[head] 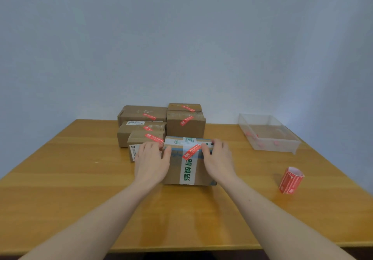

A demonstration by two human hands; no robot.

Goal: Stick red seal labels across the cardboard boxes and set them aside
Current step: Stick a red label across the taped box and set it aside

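Note:
A cardboard box (188,170) with white tape and green print stands in the middle of the table. A red seal label (191,151) lies slantwise over its top front edge. My left hand (152,161) holds the box's left side and my right hand (218,158) holds its right side, thumbs on the front face near the label. Behind and to the left stand several cardboard boxes (185,126), each with a red label. A roll of red seal labels (290,181) stands upright at the right.
A clear plastic tray (268,133) sits at the back right with a few red scraps along its front wall. The wooden table (60,179) ends close to me at the front edge. A pale wall stands behind the boxes.

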